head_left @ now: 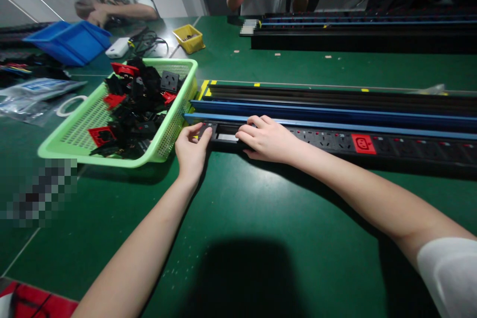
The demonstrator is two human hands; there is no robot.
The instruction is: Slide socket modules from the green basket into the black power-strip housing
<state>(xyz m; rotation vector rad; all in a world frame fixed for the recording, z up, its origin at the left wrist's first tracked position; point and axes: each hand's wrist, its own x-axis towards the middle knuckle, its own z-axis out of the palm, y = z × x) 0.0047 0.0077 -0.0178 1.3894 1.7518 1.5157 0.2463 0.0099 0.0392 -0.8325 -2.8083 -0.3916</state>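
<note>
A long black strip (395,161) with a row of black sockets and one red socket (363,144) lies across the green table. At its left end, my left hand (193,151) pinches a black socket module (208,131) between thumb and fingers. My right hand (266,140) rests on the strip farther right, its fingers bent over the edge of a pale open gap (226,137); whether they hold a piece is hidden. Blue rails (335,125) run just behind the strip. Left of my hands stands a green basket (169,131) of black and red socket modules (143,104).
Behind are a yellow tray (189,39), a blue bin (70,42), a white device (118,47) with cables, and another long black strip (354,42). Plastic bags (30,99) and a tape roll (71,106) lie left. Two people are across the table.
</note>
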